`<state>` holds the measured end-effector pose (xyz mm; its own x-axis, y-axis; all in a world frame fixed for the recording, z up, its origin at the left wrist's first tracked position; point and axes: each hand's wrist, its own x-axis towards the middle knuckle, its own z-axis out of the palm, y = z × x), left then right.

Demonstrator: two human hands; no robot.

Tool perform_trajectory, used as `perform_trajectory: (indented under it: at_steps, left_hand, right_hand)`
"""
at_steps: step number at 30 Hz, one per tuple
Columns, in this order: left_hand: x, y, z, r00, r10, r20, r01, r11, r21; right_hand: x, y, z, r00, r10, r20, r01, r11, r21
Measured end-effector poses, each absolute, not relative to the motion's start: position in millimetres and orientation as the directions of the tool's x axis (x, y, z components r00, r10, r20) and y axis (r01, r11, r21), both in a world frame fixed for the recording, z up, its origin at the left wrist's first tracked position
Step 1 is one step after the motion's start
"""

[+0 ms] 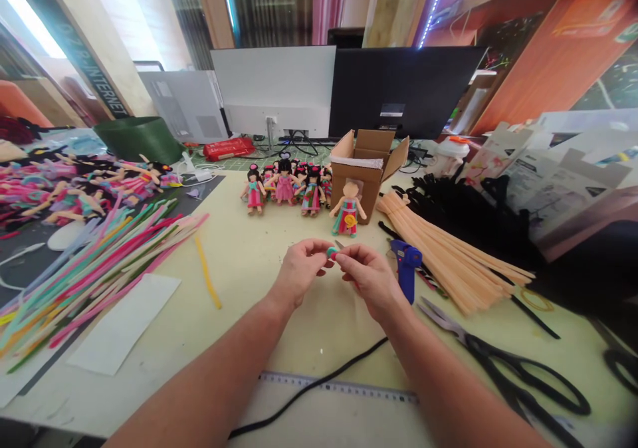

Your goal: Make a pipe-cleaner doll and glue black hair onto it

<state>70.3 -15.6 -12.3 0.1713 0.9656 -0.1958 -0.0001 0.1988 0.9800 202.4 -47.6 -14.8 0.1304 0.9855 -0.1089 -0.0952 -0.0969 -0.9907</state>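
Above the middle of the table, my left hand (298, 270) and my right hand (371, 278) meet, fingertips nearly touching. Pinched between them is a small round teal-and-pink piece (331, 253), fuzzy and perhaps coiled; the fingers partly cover it. A thin grey tip sticks up beside it, too small to name. Just beyond my hands a bald doll (349, 210) in a striped dress with a yellow flower leans against an open cardboard box (371, 189). To the right of my right hand lies a blue glue gun (406, 268).
Black-handled scissors (498, 355) and a bundle of peach pipe cleaners (448, 252) lie on the right. Coloured pipe cleaners (100, 268) and white paper (124, 325) lie left. Finished dolls (284, 185) stand behind. A black cord (309, 388) crosses a ruler (343, 388) in front.
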Motion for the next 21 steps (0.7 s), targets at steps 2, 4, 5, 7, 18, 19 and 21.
perform_trajectory:
  at_steps: [2, 4, 5, 7, 18, 19, 21]
  left_hand:
    - [70.8, -16.4, -10.3, 0.16, 0.969, -0.188, 0.01, 0.189, 0.982]
    - [71.7, -16.7, -9.3, 0.148, 0.975, -0.168, 0.016, 0.167, 0.986]
    - [72.2, -16.6, -9.2, 0.142, 0.978, -0.155, 0.019, 0.154, 0.988]
    - [73.0, -16.3, -9.7, 0.134, 0.982, -0.132, 0.021, 0.131, 0.991]
    - [73.9, -18.0, -13.6, 0.154, 0.988, -0.023, -0.007, 0.024, 1.0]
    - [74.1, -18.1, -13.7, 0.157, 0.987, -0.021, -0.013, 0.023, 1.0]
    - [74.5, -18.3, -13.8, 0.166, 0.986, -0.021, -0.029, 0.026, 0.999]
  right_hand:
    - [202.1, -48.2, -13.0, 0.145, 0.983, -0.113, -0.101, -0.098, -0.99]
    - [201.4, -49.0, -11.0, 0.154, 0.981, -0.116, -0.103, -0.101, -0.99]
    - [201.0, -49.3, -10.3, 0.156, 0.981, -0.116, -0.1, -0.101, -0.99]
    - [200.2, -49.8, -9.5, 0.163, 0.98, -0.113, -0.093, -0.099, -0.991]
    - [200.1, -50.6, -8.4, 0.194, 0.978, -0.078, -0.058, -0.068, -0.996]
    - [199.9, -50.6, -8.5, 0.2, 0.977, -0.077, -0.058, -0.066, -0.996]
    - [199.7, -50.5, -8.7, 0.214, 0.974, -0.077, -0.06, -0.065, -0.996]
